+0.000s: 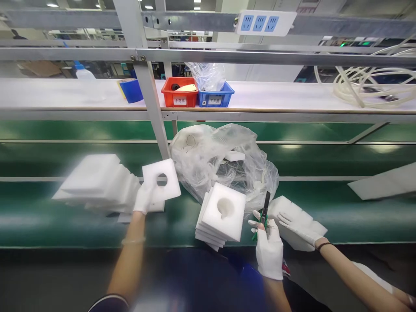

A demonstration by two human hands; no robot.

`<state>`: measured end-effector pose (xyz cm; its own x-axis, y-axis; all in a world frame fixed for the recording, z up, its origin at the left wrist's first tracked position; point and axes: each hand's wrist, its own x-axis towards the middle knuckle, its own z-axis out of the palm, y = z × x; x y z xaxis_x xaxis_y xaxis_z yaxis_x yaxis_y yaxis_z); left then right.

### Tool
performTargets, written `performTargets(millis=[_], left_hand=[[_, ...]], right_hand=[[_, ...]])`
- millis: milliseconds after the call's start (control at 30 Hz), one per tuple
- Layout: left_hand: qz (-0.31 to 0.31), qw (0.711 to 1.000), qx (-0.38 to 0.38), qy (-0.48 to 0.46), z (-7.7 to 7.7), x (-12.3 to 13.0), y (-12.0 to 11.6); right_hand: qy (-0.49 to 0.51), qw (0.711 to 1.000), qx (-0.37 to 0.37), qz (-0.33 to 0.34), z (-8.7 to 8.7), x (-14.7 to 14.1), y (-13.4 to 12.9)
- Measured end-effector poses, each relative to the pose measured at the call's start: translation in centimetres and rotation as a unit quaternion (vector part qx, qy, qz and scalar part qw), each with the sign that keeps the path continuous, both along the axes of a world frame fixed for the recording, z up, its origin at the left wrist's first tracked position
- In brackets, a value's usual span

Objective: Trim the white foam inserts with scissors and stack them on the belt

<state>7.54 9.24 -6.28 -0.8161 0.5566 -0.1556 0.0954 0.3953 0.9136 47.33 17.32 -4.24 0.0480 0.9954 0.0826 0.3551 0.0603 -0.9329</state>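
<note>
My left hand (143,198), in a white glove, grips the lower left edge of a square white foam piece (171,187) with a round hole. Beside it on the left lies a pile of white foam blocks (94,175), blurred. My right hand (269,249), gloved with bare fingertips, holds a black tool with green handles (265,210), its tip pointing up. Between my hands stands a tilted stack of square foam pieces (224,212); the top one has a round hole with a small notch.
A co-worker's gloved hand (300,229) rests on white foam (289,216) just right of my right hand. Clear plastic bags (224,160) lie behind the stack. A metal post (147,86) rises before a shelf with red (180,92) and blue bins (216,96).
</note>
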Motion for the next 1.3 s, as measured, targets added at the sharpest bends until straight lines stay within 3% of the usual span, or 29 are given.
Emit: performTargets(millis=[100, 233, 333, 500, 667, 767, 867, 933, 1000, 1067, 1167, 1300], left_hand=[[-0.065, 0.975, 0.186, -0.1, 4.2, 3.8, 0.6], [-0.166, 0.961, 0.206, -0.083, 8.6, 9.6, 2.1], [-0.224, 0.956, 0.188, -0.035, 10.1, 12.7, 2.9], [-0.285, 0.945, 0.153, 0.057, 10.4, 16.2, 3.2], [-0.351, 0.928, 0.108, 0.067, 11.3, 18.9, 2.6], [-0.406, 0.905, 0.123, -0.04, 11.9, 19.3, 2.1], [-0.458, 0.836, 0.199, -0.226, 11.5, 19.2, 1.3], [-0.449, 0.81, 0.217, -0.309, 10.7, 19.3, 0.6], [-0.413, 0.816, 0.22, -0.34, 10.0, 19.5, 0.2], [-0.382, 0.821, 0.229, -0.358, 9.6, 19.7, 0.1], [-0.389, 0.812, 0.236, -0.366, 10.0, 19.4, 0.6], [-0.415, 0.837, 0.235, -0.269, 10.8, 18.1, 1.8]], right_hand=[[0.019, 1.0, -0.003, 0.001, -0.2, 0.5, 0.2], [0.037, 0.999, -0.014, -0.017, 0.3, 1.2, 0.1], [0.078, 0.997, -0.002, -0.028, 1.6, 1.4, -0.2], [0.246, 0.969, -0.006, -0.017, 4.1, 0.7, -0.8], [0.27, 0.958, 0.022, 0.099, 6.9, -0.8, -1.0], [0.284, 0.949, -0.01, 0.134, 7.7, -1.2, -0.6], [0.369, 0.91, -0.059, 0.179, 7.4, -1.5, -0.1], [0.427, 0.874, -0.106, 0.207, 6.8, -1.9, 0.1], [0.455, 0.852, -0.138, 0.221, 6.2, -2.3, 0.0], [0.451, 0.857, -0.134, 0.212, 5.9, -2.4, -0.2], [0.415, 0.883, -0.106, 0.193, 5.8, -2.3, -0.2], [0.357, 0.912, -0.084, 0.182, 5.9, -2.4, 0.9]])
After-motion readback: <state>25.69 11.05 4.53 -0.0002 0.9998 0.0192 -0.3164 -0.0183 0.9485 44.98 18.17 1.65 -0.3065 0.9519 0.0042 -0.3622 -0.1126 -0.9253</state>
